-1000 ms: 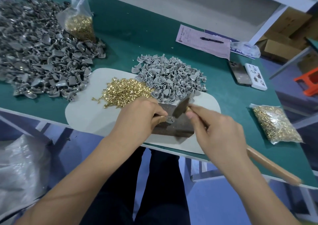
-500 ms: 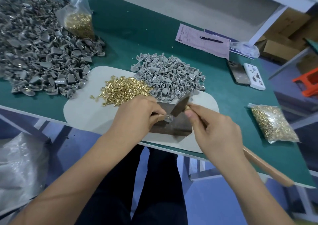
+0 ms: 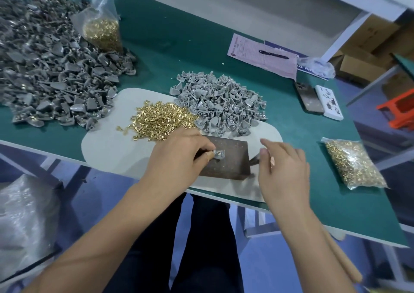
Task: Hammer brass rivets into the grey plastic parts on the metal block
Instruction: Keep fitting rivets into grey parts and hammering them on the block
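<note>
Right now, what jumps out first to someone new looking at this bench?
The big dark grey heap of plastic parts at the far left of the green table draws the eye first. Next come the loose brass rivets glinting on the pale mat, beside a lighter grey pile. At the near edge, the left hand pinches one grey part on the metal block.

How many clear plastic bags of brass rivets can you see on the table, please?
2: one bag stands at the far left against the big grey pile; the other bag lies at the right edge.
</note>
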